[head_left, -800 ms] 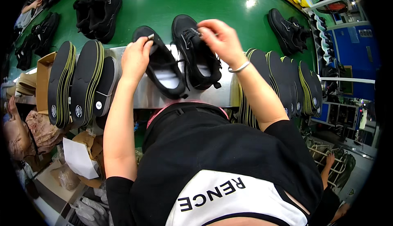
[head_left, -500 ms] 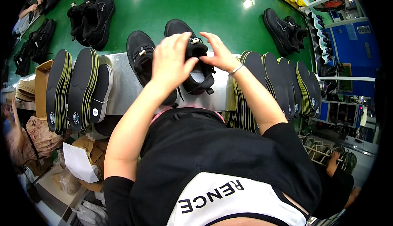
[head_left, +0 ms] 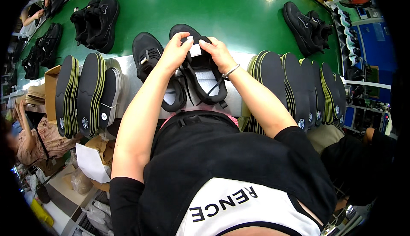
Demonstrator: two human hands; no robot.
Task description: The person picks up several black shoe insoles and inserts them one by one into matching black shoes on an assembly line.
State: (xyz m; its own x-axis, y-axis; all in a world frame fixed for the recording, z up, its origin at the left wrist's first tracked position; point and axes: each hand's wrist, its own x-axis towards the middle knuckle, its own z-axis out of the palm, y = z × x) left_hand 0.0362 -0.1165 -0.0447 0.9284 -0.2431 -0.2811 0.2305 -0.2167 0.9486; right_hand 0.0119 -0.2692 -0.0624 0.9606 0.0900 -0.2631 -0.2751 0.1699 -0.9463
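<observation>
At the upper centre of the frame, the left hand [head_left: 173, 54] and right hand [head_left: 220, 56] have closed in from a looser spread and now narrow, thumb against fingers, on either edge of the padded black tongue [head_left: 201, 61] of a black lace-up sneaker [head_left: 193, 82]. A white rectangular label [head_left: 195, 50] now shows there. The mouth seems better opened, baring the pale insole [head_left: 206, 82]. Its black mate [head_left: 145, 50] sits just left, untouched by fingers.

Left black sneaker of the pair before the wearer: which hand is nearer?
Left. The left hand is just right of the left black sneaker, at the tongue of the right black sneaker; the right hand is farther right, at that tongue's other edge.
</observation>
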